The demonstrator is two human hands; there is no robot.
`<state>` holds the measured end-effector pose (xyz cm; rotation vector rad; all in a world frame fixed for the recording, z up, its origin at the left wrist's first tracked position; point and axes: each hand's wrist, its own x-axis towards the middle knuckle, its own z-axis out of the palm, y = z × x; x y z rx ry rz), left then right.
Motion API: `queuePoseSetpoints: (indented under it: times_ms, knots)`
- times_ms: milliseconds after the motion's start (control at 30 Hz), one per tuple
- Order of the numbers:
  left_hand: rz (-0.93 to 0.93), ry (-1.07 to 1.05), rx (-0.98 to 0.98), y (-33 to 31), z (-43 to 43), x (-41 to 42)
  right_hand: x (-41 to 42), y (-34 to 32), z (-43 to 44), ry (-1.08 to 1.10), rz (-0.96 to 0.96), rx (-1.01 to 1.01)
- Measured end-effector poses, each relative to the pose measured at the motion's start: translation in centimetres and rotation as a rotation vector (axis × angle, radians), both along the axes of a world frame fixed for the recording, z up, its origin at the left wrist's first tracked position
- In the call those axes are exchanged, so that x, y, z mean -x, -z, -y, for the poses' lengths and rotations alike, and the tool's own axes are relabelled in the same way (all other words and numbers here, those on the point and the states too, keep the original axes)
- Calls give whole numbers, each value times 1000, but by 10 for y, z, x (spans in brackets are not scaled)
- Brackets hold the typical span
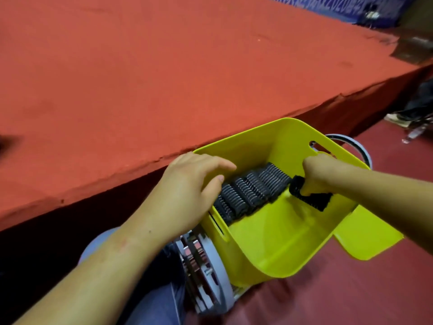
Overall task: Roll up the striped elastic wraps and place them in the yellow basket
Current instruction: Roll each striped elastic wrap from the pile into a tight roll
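Rolled wraps (253, 191) line the far wall of the yellow basket (281, 242), my left hand (187, 191) steadying its rim with loose, open fingers so my right hand (323, 174), fingers curled round another roll (304, 197), can tuck it alongside.

the yellow basket (281, 242) rests on a white round stand (218, 266) on the red floor (351, 289), beside the red-covered table (164, 78).
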<state>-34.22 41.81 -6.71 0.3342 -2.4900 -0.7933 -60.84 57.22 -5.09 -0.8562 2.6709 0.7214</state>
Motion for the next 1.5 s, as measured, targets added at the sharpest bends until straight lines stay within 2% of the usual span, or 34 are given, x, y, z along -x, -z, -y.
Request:
queuePoseSetpoints:
  times_ms: [400,833,1100,1200,1400,1500]
  knots:
    - [31,35,-16,5,10,-4,6,23,30,109,82,-59]
    - [31,74,-42,7,8,-3,9,56,34,7,15,-111]
    - [32,88,-20,6,7,-4,7,31,36,-23,41,-179]
    - [15,89,-27,7,7,-6,10,15,34,3,77,-38]
    - [-41,105,-93,4,7,-13,-32,-14,41,-131,135,585]
    - [-98,91,-125,-4,18,-24,-65,-33,47,-196,174,756]
